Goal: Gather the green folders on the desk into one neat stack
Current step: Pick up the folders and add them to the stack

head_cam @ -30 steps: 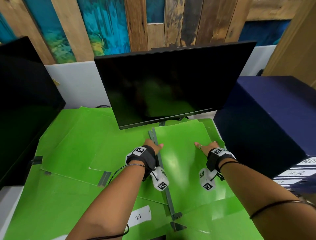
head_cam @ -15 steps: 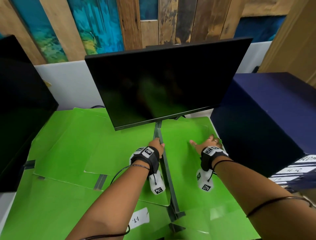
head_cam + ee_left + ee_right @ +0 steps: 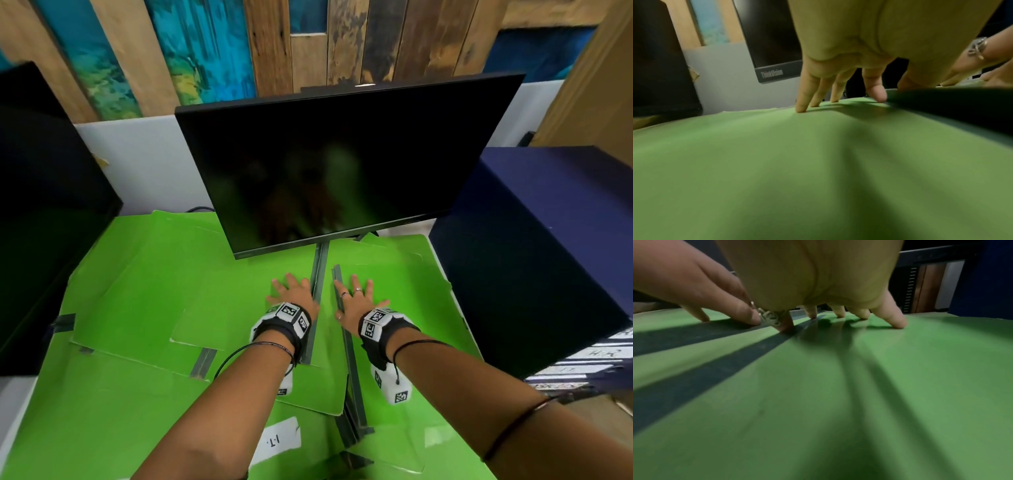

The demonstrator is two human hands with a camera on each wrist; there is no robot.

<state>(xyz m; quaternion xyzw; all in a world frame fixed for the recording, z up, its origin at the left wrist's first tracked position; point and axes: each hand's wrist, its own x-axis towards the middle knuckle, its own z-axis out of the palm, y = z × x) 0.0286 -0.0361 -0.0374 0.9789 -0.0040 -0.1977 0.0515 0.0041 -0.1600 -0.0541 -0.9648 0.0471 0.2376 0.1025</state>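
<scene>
Several green folders cover the desk, overlapping at loose angles. My left hand (image 3: 291, 295) lies flat with straight fingers on one folder (image 3: 236, 308), beside its dark spine (image 3: 313, 318). My right hand (image 3: 358, 298) lies flat and spread on the neighbouring folder (image 3: 407, 294), just right of that folder's dark spine (image 3: 344, 329). In the left wrist view the left hand (image 3: 840, 99) presses its fingertips on the green folder (image 3: 797, 162). In the right wrist view the right hand (image 3: 849, 316) presses the green folder (image 3: 890, 386). Neither hand holds anything.
A black monitor (image 3: 342, 164) stands over the folders' far ends, its stand behind the hands. A second dark screen (image 3: 44, 222) borders the left. A dark blue box (image 3: 541, 246) and labelled binders (image 3: 589, 359) border the right. A near folder bears a white "I.T." label (image 3: 279, 442).
The right-hand folder slid back toward the monitor. My right hand moved left to its spine, and both hands now lie flat side by side on two folders.
</scene>
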